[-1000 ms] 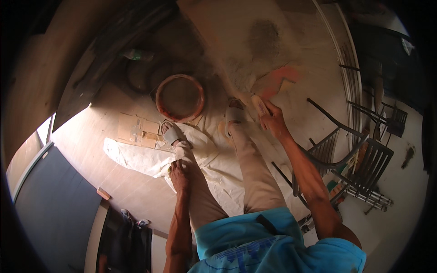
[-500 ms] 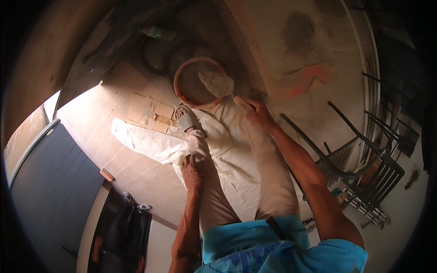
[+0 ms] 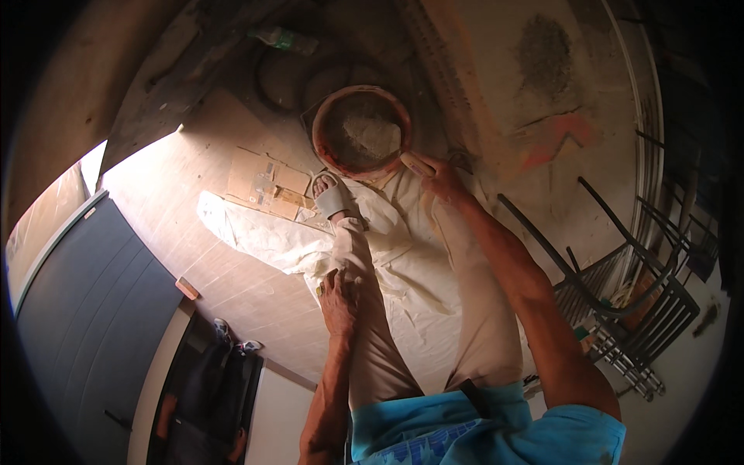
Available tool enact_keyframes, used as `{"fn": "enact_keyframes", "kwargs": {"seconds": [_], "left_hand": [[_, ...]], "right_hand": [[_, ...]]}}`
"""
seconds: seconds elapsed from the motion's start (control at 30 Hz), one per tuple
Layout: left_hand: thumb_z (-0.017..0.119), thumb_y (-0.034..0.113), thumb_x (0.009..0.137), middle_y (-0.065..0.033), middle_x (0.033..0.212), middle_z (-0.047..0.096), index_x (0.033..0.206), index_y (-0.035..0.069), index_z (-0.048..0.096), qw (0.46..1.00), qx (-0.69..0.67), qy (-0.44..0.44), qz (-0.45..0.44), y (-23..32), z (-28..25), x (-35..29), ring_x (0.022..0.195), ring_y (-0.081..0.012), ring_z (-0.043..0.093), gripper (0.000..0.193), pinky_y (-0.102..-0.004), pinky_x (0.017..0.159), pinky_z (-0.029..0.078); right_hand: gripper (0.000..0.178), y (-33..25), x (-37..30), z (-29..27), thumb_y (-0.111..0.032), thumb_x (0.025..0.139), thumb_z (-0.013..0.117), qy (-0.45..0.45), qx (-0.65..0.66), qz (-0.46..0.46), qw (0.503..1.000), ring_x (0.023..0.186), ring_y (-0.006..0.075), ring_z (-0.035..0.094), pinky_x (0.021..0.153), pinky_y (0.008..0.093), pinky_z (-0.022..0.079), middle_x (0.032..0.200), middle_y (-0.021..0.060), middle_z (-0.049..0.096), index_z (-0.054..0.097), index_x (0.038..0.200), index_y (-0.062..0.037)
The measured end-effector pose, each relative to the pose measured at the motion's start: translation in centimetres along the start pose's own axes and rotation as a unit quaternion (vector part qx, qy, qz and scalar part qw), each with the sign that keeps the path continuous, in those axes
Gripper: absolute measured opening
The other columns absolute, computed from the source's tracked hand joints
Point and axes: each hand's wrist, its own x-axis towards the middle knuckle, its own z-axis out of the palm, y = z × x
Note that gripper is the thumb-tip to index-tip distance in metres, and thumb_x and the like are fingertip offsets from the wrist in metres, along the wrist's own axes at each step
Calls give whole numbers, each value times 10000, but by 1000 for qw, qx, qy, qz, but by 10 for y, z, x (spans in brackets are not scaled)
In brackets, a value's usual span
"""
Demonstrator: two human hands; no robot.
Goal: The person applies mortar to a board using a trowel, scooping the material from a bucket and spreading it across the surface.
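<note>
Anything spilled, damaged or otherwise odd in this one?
Yes: the beige surface beyond the right hand has a red smear and a dark patch breaking its paler colour. A plastic bottle lies on its side past the round basin.

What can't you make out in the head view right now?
Head view:
Left hand: palm side hidden by its own back.
Handle in the right hand: rear end covered by the hand.
Pale patch in the round basin: blurred; tool blade or mixture, can't tell.
Person at lower left: head cut off by the lower edge.
</note>
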Motion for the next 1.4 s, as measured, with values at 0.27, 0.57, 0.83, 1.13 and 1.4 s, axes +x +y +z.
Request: {"fn": "enact_keyframes", "kwargs": {"seconds": [0.27,0.57,0.83,1.13,1.4], "left_hand": [[666,271,947,-195,1264,573,1274,72,572,1000,7,14,7,-9,1,-6,1154,-403,536,395,-488,994,421],[672,269,936,-196,1279,562,1282,71,563,1000,0,-1,-2,-7,1,-5,1170,-404,521,414,-490,1015,404],[672,280,933,-189,1290,559,1300,79,559,1000,5,-6,-1,-7,2,-5,1198,-393,507,434,-487,1014,402],[682,253,917,-175,1295,550,1315,102,561,999,19,-25,10,-5,7,-1,1208,-384,502,443,-486,1012,398],[611,315,957,-173,1274,559,1276,57,592,999,17,-45,-13,-4,11,5,1201,-385,506,411,-481,1015,394]], "right_hand": [[690,-48,6,-9,24,789,566,-22,-103,59,993,1064,166,692,954,301,526,1265,102,700,570,1433,-225],[659,-52,9,-11,12,755,601,15,-147,22,989,1090,278,695,938,370,524,1227,132,700,620,1375,-210],[644,-71,4,-12,0,771,605,37,-210,15,977,1096,294,684,927,399,525,1207,149,701,608,1384,-197],[709,-75,-15,-26,-20,721,627,63,-285,-47,955,958,342,677,889,398,522,1161,156,701,598,1398,-229],[684,-121,-115,-64,-34,738,603,51,161,110,979,592,92,518,519,259,444,899,45,626,557,1420,-69]]}}
